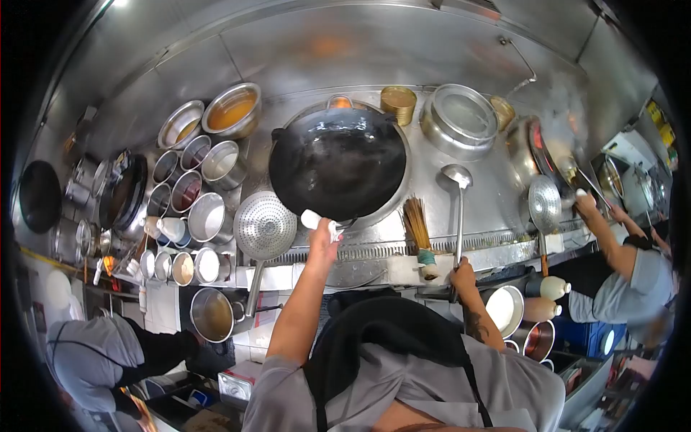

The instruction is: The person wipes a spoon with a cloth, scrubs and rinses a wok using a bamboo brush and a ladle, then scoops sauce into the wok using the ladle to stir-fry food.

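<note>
A dark wok (337,162) rests on the round burner in front of me, its inside shiny towards the back. My left hand (324,241) is closed on a folded white cloth (311,219) at the wok's near rim; whether it also grips a wok handle is hidden. My right hand (464,278) is wrapped round the handle of a steel ladle (458,175). The ladle's bowl points away from me over the steel counter, to the right of the wok. Between the wok and the ladle lies a bamboo brush (416,229) with a green-bound end.
A perforated strainer (265,225) lies left of the wok. Steel pots and seasoning tins (208,217) crowd the left. A bowl of orange liquid (232,110) stands behind them. A large lidded pot (459,121) is at back right. Co-workers (619,270) (97,353) stand on both sides.
</note>
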{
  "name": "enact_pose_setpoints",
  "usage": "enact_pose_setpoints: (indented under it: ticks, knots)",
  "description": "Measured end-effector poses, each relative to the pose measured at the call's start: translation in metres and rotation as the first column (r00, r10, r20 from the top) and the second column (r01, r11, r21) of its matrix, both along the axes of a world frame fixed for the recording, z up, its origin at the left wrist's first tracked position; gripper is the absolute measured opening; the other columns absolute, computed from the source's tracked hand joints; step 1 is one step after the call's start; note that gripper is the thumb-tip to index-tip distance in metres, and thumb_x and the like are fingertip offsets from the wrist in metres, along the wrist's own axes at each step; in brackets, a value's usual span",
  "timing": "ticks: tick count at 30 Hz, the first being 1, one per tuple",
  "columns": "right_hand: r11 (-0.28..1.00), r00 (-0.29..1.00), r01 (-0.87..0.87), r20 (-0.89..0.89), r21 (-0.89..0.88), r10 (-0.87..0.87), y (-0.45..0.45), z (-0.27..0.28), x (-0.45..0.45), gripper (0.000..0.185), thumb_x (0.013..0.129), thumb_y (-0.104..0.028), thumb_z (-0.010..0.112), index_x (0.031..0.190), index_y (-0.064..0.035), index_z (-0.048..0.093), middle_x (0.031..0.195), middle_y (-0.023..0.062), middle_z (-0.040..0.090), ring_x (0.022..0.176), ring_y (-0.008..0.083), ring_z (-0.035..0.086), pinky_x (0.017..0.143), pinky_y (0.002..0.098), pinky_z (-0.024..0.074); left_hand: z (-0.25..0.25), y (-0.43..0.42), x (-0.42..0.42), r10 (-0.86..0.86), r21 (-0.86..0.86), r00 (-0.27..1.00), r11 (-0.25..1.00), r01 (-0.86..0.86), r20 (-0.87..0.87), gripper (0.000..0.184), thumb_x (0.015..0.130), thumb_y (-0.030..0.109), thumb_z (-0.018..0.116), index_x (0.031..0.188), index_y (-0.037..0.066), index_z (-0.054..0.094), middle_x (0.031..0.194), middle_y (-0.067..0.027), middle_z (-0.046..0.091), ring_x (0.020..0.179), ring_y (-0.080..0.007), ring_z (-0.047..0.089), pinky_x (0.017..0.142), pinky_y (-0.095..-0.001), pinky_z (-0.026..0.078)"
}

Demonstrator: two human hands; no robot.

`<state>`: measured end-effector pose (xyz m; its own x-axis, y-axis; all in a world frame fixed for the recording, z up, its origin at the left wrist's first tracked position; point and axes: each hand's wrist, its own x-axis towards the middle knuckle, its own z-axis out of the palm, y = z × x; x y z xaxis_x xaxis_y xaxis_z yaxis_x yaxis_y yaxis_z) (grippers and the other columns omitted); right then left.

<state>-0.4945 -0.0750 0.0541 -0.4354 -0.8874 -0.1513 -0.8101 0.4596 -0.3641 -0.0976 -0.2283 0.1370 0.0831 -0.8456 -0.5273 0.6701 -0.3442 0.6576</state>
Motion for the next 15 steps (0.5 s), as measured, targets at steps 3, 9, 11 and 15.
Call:
enact_pose_setpoints:
  ticks: [3, 9, 11, 15]
  knots:
    - [0.999, 0.981, -0.003, 0.191, -0.048, 0.012, 0.003, -0.004, -0.014, 0.038, 0.074, -0.012, 0.062, 0.106, 0.0024, 0.050, 0.082, 0.0246, 0.062, 0.082, 0.0422, 0.062, 0.070, 0.0460, 0.0499, -0.020, -0.012, -0.005, 0.010, -0.023, 1.000, 1.000, -0.011, -0.020, 0.023, 0.080, 0.015, 0.058, 0.101, 0.008, 0.053, 0.082, -0.0041, 0.059, 0.067, -0.0169, 0.057, 0.047, -0.0316, 0.041]
    - [0.939, 0.977, 0.027, 0.207, -0.341, 0.047, 0.002, 0.046, -0.042, 0.020, 0.075, -0.005, 0.055, 0.093, 0.0039, 0.055, 0.066, 0.0155, 0.055, 0.054, 0.0255, 0.052, 0.054, 0.0380, 0.0438, -0.029, -0.019, -0.014, 0.011, -0.004, 1.000, 1.000, -0.011, 0.001, 0.023, 0.081, 0.017, 0.058, 0.101, 0.008, 0.054, 0.086, -0.0044, 0.060, 0.069, -0.0169, 0.057, 0.046, -0.0313, 0.041]
    - [0.912, 0.976, -0.011, 0.193, -0.409, 0.099, -0.014, 0.055, -0.055, 0.020, 0.074, -0.004, 0.055, 0.093, 0.0036, 0.055, 0.064, 0.0139, 0.053, 0.051, 0.0234, 0.051, 0.051, 0.0370, 0.0424, -0.025, -0.019, -0.017, 0.014, -0.034, 0.999, 0.999, -0.015, -0.029, 0.021, 0.081, 0.017, 0.057, 0.100, 0.007, 0.054, 0.084, -0.0048, 0.059, 0.067, -0.0181, 0.057, 0.044, -0.0313, 0.040]
    - [0.850, 0.850, 0.125, 0.497, -0.511, 0.173, -0.061, 0.119, -0.032, 0.018, 0.085, -0.007, 0.056, 0.100, 0.0018, 0.052, 0.063, 0.0033, 0.049, 0.051, 0.0143, 0.052, 0.045, 0.0293, 0.0405, -0.029, -0.018, -0.009, -0.043, 0.074, 0.998, 0.996, 0.045, -0.034, 0.020, 0.085, 0.027, 0.058, 0.095, 0.010, 0.053, 0.078, -0.0036, 0.056, 0.064, -0.0198, 0.057, 0.043, -0.0317, 0.040]
